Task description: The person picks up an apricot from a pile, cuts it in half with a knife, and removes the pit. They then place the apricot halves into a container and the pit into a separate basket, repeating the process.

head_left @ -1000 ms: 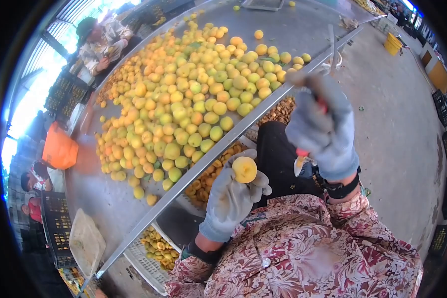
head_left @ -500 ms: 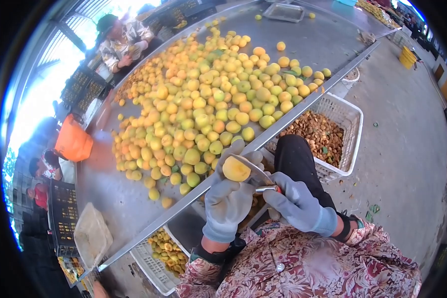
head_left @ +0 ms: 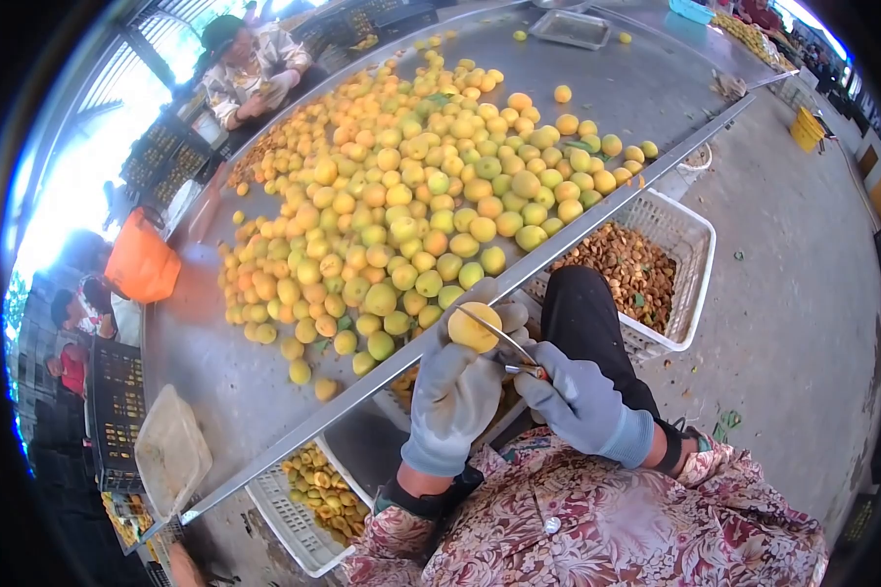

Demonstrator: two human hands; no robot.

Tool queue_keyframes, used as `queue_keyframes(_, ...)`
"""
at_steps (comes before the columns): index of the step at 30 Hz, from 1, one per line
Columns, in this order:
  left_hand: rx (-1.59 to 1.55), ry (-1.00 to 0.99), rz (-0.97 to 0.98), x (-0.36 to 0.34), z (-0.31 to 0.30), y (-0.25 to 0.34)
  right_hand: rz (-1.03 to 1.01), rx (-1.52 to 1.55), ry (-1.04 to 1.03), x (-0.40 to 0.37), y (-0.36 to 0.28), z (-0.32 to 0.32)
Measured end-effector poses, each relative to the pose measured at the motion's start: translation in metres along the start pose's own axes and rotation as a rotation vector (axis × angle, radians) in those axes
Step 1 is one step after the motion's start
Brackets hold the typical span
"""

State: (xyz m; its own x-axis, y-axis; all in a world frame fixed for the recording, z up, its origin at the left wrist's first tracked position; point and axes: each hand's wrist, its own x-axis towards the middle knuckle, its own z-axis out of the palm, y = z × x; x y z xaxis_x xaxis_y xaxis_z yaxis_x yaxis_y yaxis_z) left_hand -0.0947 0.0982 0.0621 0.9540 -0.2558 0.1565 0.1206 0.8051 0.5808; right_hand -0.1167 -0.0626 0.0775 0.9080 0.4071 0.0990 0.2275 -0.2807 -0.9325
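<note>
From where I stand, the metal bench (head_left: pixel 646 93) takes up most of the room in front of me, its raised edge running slantwise past the worker's knees. A broad heap of yellow, orange and greenish fruit (head_left: pixel 401 215) spreads over it. Across the bench, 1 person in a dark cap (head_left: pixel 250 73) sits by the heap's far side. Below the near edge are 2 white crates: the right crate (head_left: pixel 698 262) holds brown pieces, the left crate (head_left: pixel 279 514) yellow fruit. An orange bucket (head_left: pixel 145 259) stands by the bench's left end.

Close to me, 2 gloved hands meet just by the bench edge. The left hand (head_left: pixel 450 391) has its fingers wrapped around 1 yellow fruit (head_left: pixel 475 329), which sits high in the grip, its rounded face showing above the glove. The right hand (head_left: pixel 587 406) has its fingers closed on the handle of a knife (head_left: pixel 509 340). The blade slants across the fruit's face; how deep it goes, I can't tell.
</note>
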Motion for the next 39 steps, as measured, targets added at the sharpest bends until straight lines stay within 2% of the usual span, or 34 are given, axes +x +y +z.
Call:
queue_keyframes(5,-0.004,-0.023,0.033,-0.005,-0.004,-0.007,-0.035,-0.089,0.04,-0.003,0.002,0.005)
queue_keyframes(11,-0.054,-0.053,-0.034,-0.005,-0.008,-0.005,-0.021,-0.198,0.048,-0.001,-0.011,-0.001)
queue_keyframes(13,0.23,0.031,0.09,-0.005,-0.008,-0.008,0.136,-0.271,-0.068,0.001,-0.024,-0.009)
queue_keyframes(14,0.228,0.03,0.086,-0.004,-0.009,-0.01,0.139,-0.271,-0.066,0.001,-0.022,-0.007)
queue_keyframes(17,0.138,0.057,0.1,-0.002,-0.006,-0.016,0.142,-0.274,0.016,0.003,-0.004,0.011)
queue_keyframes(19,-0.113,0.126,0.04,-0.001,0.005,-0.021,0.035,-0.233,0.167,0.007,0.007,0.025)
queue_keyframes(20,-0.05,0.228,0.096,0.002,0.004,-0.026,0.012,-0.208,0.182,0.012,0.01,0.027)
queue_keyframes(24,-0.142,0.173,0.015,0.006,-0.006,-0.025,0.106,-0.318,0.163,0.02,0.011,0.021)
queue_keyframes(26,0.211,0.125,-0.005,0.004,-0.017,-0.018,0.284,-0.278,-0.067,0.023,-0.003,0.002)
queue_keyframes(27,0.21,0.129,-0.015,0.003,-0.02,-0.015,0.293,-0.272,-0.067,0.023,-0.007,-0.003)
queue_keyframes(29,0.506,0.159,-0.046,0.001,-0.022,-0.009,0.293,-0.312,-0.158,0.02,-0.011,-0.007)
queue_keyframes(30,0.473,0.163,0.035,0.003,-0.014,-0.01,0.27,-0.303,-0.122,0.02,-0.01,-0.005)
queue_keyframes(31,0.474,0.166,0.034,0.002,-0.013,-0.015,0.271,-0.301,-0.124,0.019,-0.009,-0.001)
queue_keyframes(33,0.246,0.189,0.155,0.005,-0.014,-0.026,0.195,-0.366,0.051,0.014,-0.001,0.014)
queue_keyframes(34,0.244,0.186,0.15,0.006,-0.016,-0.031,0.092,-0.401,0.208,0.012,0.009,0.027)
queue_keyframes(37,-0.133,0.239,-0.09,0.009,-0.021,-0.042,0.142,-0.403,0.125,0.019,0.023,0.031)
queue_keyframes(39,-0.059,0.211,-0.075,0.012,-0.023,-0.038,0.128,-0.413,0.157,0.019,0.021,0.026)
